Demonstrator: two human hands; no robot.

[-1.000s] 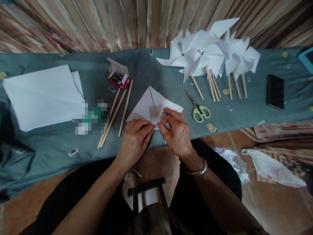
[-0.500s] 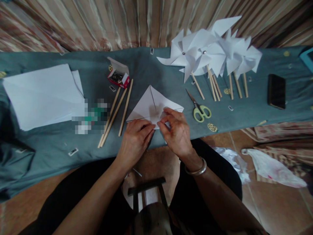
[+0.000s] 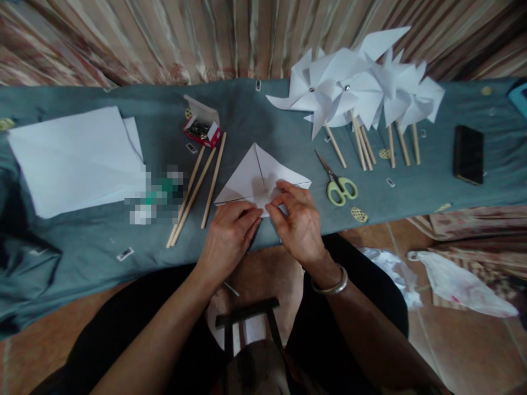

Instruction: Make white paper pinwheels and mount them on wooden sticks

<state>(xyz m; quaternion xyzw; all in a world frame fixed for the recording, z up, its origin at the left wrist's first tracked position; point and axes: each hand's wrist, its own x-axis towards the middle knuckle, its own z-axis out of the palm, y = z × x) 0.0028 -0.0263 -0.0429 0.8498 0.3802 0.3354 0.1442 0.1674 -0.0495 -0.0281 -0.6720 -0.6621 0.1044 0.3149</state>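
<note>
A white paper square with dark lines running in from its corners lies turned like a diamond at the near edge of the table. My left hand pinches its near part, fingers closed on the paper. Just right of that, my right hand also has thumb and forefinger closed on the paper, where a piece curls up. The two thumbs almost meet, and the near corner is partly hidden by the fingers. Scissors with green handles lie right of the paper; wooden sticks lie left of it.
A red box of small metal pins stands open behind the sticks. White paper sheets lie at left, near a pixelated patch. Several paper pinwheels on sticks rest at the back right. A black phone lies farther right on the green cloth.
The whole scene has shifted very slightly to the right in view. Both hands keep their hold on the paper, with hardly any movement.
</note>
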